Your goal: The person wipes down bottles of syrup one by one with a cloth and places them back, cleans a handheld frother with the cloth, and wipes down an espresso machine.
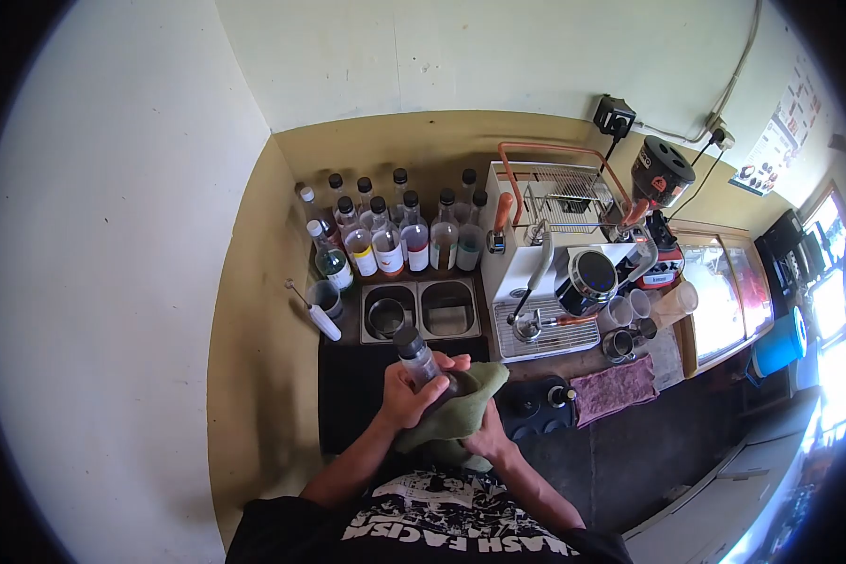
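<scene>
My left hand (406, 399) is wrapped round a clear bottle (420, 364) with a black cap, tilted with its cap away from me. A green cloth (453, 416) drapes over the bottle's lower end, which it hides. My right hand (485, 436) grips the cloth from the right side, its fingers partly covered by the folds. Just beyond the bottle, two metal containers (449, 334) sit side by side in the counter, and a round metal cup (386, 318) stands in the left one.
Several capped syrup bottles (388, 252) stand against the back wall. A milk frother (321, 322) is at the left. To the right are an espresso machine (512, 331), a metal pitcher (618, 346), a black tamping mat (536, 423) and a purple cloth (616, 388).
</scene>
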Available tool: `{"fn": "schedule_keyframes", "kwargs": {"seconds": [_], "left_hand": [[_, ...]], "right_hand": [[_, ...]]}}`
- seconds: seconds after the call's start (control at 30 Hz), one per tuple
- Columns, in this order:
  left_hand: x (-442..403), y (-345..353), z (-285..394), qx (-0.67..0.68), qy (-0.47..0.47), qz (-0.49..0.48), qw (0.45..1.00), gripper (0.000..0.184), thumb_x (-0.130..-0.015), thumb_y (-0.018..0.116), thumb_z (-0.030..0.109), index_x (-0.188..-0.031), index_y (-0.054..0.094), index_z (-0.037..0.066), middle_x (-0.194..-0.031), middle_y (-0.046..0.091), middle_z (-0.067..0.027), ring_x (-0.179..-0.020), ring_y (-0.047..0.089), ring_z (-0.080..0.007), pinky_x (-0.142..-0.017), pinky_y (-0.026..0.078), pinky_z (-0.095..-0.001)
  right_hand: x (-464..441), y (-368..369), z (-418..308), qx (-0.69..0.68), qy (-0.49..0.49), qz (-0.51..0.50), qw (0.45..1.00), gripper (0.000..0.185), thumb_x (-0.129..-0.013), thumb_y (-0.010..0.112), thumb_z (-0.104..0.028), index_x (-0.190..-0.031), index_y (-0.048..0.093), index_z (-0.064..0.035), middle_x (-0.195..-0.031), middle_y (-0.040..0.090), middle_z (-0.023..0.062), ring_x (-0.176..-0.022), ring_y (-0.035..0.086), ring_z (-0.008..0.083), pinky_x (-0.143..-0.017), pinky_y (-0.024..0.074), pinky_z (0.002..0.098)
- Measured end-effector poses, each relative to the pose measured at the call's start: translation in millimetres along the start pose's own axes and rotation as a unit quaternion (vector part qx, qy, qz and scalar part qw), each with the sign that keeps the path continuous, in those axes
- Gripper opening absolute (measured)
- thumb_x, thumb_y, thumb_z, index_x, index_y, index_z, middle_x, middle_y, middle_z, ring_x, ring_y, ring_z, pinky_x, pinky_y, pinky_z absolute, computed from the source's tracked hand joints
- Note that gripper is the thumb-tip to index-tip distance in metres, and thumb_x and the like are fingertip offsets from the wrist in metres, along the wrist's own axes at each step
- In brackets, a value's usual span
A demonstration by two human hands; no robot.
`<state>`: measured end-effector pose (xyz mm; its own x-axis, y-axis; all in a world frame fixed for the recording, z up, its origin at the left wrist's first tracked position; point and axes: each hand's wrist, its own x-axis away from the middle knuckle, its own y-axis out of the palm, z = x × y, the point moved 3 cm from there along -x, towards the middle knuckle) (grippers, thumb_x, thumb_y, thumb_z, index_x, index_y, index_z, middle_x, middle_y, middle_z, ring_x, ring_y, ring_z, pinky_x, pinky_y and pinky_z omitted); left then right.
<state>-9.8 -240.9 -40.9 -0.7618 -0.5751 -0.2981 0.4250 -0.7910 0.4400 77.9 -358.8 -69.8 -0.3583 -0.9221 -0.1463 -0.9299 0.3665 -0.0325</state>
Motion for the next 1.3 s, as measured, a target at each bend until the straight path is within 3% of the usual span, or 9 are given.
{"fn": "schedule_keyframes", "kwargs": {"seconds": [0.23, 0.37, 0.53, 0.67, 0.8, 0.93, 1.07, 1.17, 1.3], "left_hand": [[-9, -10, 19, -0.002, 0.057, -0.012, 0.998, 0.027, -0.085, 0.061, 0.007, -0.108, 0.054, -0.007, -0.106, 0.064, -0.0260, -0.105, 0.062, -0.0352, -0.099, 0.043, -0.0512], [-5, -8, 8, 0.007, 0.018, -0.001, 1.000, 0.024, -0.086, 0.060, 0.004, -0.108, 0.056, -0.005, -0.108, 0.064, -0.0236, -0.109, 0.060, -0.0336, -0.101, 0.042, -0.0491], [0, 8, 0, -0.044, 0.002, -0.061, 0.997, 0.024, -0.084, 0.059, -0.003, -0.108, 0.057, -0.003, -0.109, 0.065, -0.0180, -0.117, 0.055, -0.0294, -0.104, 0.038, -0.0437], [-2, 9, 8, -0.045, 0.008, -0.074, 0.996, 0.024, -0.082, 0.060, -0.003, -0.106, 0.058, -0.003, -0.109, 0.066, -0.0185, -0.118, 0.055, -0.0297, -0.105, 0.037, -0.0441], [-4, -2, 5, 0.001, -0.018, -0.039, 0.999, 0.025, -0.083, 0.060, -0.001, -0.108, 0.059, -0.003, -0.109, 0.065, -0.0202, -0.118, 0.054, -0.0305, -0.107, 0.035, -0.0457], [-13, -10, -7, -0.085, 0.034, -0.052, 0.994, 0.025, -0.083, 0.061, 0.005, -0.106, 0.060, -0.005, -0.109, 0.064, -0.0243, -0.118, 0.054, -0.0337, -0.106, 0.035, -0.0508], [-9, -3, -12, -0.055, -0.021, -0.034, 0.998, 0.027, -0.082, 0.063, 0.006, -0.107, 0.060, -0.004, -0.112, 0.064, -0.0223, -0.123, 0.050, -0.0338, -0.111, 0.026, -0.0503], [-14, 6, 6, -0.164, 0.048, -0.106, 0.980, 0.027, -0.082, 0.063, 0.006, -0.107, 0.060, -0.004, -0.113, 0.064, -0.0211, -0.124, 0.049, -0.0334, -0.113, 0.021, -0.0511], [-10, -3, 6, -0.116, 0.040, -0.099, 0.988, 0.030, -0.083, 0.062, 0.007, -0.111, 0.060, -0.003, -0.116, 0.063, -0.0209, -0.125, 0.048, -0.0337, -0.114, 0.019, -0.0516]], "right_hand": [[15, -8, 48, -0.110, 0.130, -0.042, 0.984, 0.042, -0.091, 0.050, -0.027, -0.126, 0.048, -0.0027, -0.120, 0.054, 0.0124, -0.112, 0.052, 0.0217, -0.098, 0.0405, 0.0364], [16, -5, 35, -0.044, 0.062, -0.008, 0.997, 0.034, -0.090, 0.045, -0.019, -0.115, 0.054, 0.0004, -0.104, 0.062, 0.0122, -0.099, 0.059, 0.0225, -0.088, 0.0470, 0.0366], [2, 1, -6, 0.024, -0.028, 0.086, 0.996, 0.055, -0.070, 0.068, -0.022, -0.117, 0.053, 0.0017, -0.106, 0.061, 0.0153, -0.097, 0.061, 0.0285, -0.086, 0.0472, 0.0379], [2, -3, 3, -0.037, -0.033, -0.007, 0.999, 0.061, -0.071, 0.069, -0.021, -0.123, 0.048, 0.0012, -0.111, 0.059, 0.0150, -0.100, 0.059, 0.0237, -0.089, 0.0459, 0.0358], [8, -3, 36, -0.064, 0.084, -0.004, 0.994, 0.052, -0.074, 0.064, -0.018, -0.120, 0.050, 0.0030, -0.107, 0.061, 0.0137, -0.097, 0.060, 0.0218, -0.087, 0.0468, 0.0344], [-3, -8, 17, -0.011, 0.061, -0.039, 0.997, 0.053, -0.074, 0.064, -0.020, -0.120, 0.050, 0.0020, -0.109, 0.060, 0.0155, -0.100, 0.060, 0.0263, -0.088, 0.0464, 0.0361], [-16, -4, 5, 0.028, -0.082, 0.006, 0.996, 0.067, -0.069, 0.070, -0.024, -0.126, 0.045, -0.0004, -0.119, 0.052, 0.0148, -0.113, 0.053, 0.0274, -0.095, 0.0419, 0.0391], [-12, 1, 18, -0.074, -0.084, 0.015, 0.994, 0.071, -0.070, 0.070, -0.021, -0.131, 0.039, -0.0016, -0.124, 0.049, 0.0128, -0.115, 0.050, 0.0248, -0.098, 0.0395, 0.0383], [-4, 2, 44, -0.118, 0.036, -0.033, 0.992, 0.071, -0.076, 0.072, -0.023, -0.134, 0.036, -0.0018, -0.129, 0.047, 0.0113, -0.117, 0.049, 0.0214, -0.099, 0.0403, 0.0369]]}}
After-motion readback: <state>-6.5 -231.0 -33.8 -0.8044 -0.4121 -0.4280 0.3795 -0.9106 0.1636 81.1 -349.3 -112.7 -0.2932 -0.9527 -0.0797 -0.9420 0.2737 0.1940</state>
